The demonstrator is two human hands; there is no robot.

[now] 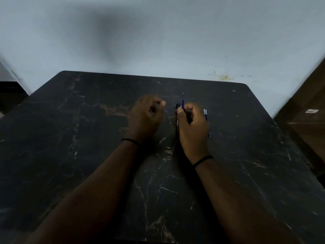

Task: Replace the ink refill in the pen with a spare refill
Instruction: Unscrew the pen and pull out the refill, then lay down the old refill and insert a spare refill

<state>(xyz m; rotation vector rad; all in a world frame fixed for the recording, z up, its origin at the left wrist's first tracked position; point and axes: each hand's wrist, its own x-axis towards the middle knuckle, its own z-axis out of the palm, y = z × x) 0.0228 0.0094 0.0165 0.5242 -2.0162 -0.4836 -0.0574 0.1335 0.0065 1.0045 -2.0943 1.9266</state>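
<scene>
Black marble tabletop. Right hand fingers pinch blue refill, tip up, with black pen barrel just left of them. 2 spare refills lie right of fingers. Left hand curled, holding nothing visible.

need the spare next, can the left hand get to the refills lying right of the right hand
Probably not easily: the right hand, holding a refill, sits between the left hand and the spare refills.
</scene>
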